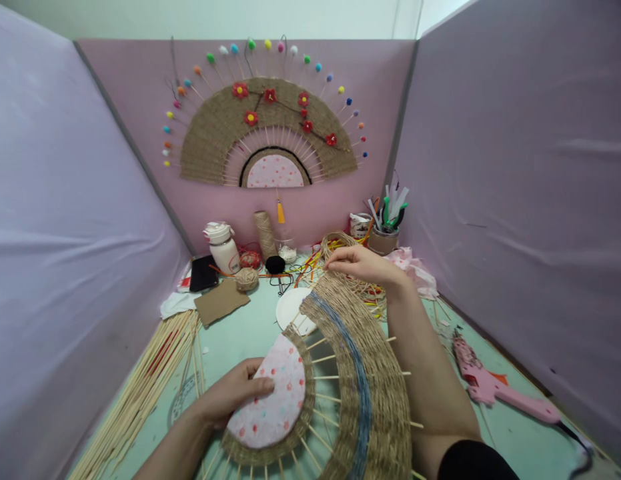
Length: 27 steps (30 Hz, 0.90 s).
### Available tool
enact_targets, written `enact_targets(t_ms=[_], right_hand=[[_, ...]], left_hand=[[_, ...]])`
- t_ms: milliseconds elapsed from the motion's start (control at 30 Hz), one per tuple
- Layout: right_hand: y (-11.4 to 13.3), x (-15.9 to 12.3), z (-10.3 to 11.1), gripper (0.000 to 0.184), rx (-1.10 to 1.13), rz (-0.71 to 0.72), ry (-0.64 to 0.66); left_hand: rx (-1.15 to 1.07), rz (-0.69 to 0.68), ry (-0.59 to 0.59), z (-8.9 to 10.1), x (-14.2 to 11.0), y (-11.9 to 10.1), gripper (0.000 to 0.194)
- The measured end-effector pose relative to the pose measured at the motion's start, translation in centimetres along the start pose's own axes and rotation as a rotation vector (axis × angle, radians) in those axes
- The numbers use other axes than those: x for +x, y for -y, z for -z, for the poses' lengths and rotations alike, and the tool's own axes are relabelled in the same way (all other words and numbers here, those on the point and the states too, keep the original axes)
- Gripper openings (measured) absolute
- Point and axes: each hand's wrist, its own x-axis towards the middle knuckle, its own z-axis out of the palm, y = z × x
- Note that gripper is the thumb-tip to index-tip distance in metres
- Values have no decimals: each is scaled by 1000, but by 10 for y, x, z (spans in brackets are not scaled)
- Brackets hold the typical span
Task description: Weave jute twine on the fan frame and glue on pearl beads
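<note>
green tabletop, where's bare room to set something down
Best patch: the green tabletop between the cardboard piece, the white disc, the left hand on the woven fan, and the thin sticks. A smaller one lies between the black sleeve and pink glue gun. The back is crowded with the white bottle, twine cone, black yarn ball and coiled cord; sticks fill the left.

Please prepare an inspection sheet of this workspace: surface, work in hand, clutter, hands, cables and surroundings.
Surface: pale green table, with small scraps at right.
Work in hand: woven fan, tilted, with a blue band and a spotted panel.
Clutter: loose sticks and cardboard at left; twine ball behind; pink glue gun at right.
Hands: left hand grips the spotted panel; right hand is at the fan's upper end, its hold unclear.
Cables: dark cord at the glue gun's handle.
Surroundings: pink back panel with a flower-decorated fan.
</note>
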Motion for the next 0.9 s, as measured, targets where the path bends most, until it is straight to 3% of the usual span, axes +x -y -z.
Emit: enact_targets(t_ms=[133, 333, 900], right_hand=[[2, 5, -2, 12, -39, 34, -82], [-7, 8, -4, 16, -2, -29, -88], [-14, 7, -5, 23, 413, -139, -80]], left_hand=[[-1, -26, -41, -2, 2, 0, 45], [26, -45, -85, -4, 2, 1, 45], [75, -105, -123, -3, 2, -1, 48]])
